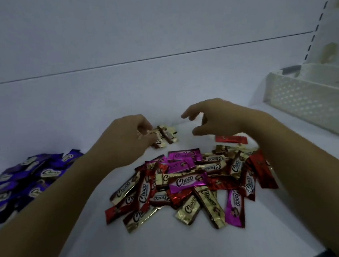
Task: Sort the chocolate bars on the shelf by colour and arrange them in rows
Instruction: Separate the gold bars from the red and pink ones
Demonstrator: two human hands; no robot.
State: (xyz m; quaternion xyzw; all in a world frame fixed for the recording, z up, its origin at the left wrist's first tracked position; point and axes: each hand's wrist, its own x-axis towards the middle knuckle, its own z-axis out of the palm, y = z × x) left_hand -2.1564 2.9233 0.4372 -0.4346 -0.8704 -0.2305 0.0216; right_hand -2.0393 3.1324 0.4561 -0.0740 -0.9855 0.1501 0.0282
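A mixed heap of chocolate bars (191, 182) in gold, red and pink wrappers lies in the middle of the white shelf (177, 249). Several purple bars (25, 181) are grouped at the left. Beyond the heap lie a few gold bars (168, 133); my left hand (129, 135) pinches them at their left end. My right hand (211, 119) hovers to their right with loosely curled fingers and holds nothing. A single red bar (231, 139) lies apart, just under my right hand.
A white perforated plastic basket (312, 100) stands at the right on the shelf. The shelf's back wall (133, 27) rises behind the hands. A slotted upright (319, 14) runs up at the far right.
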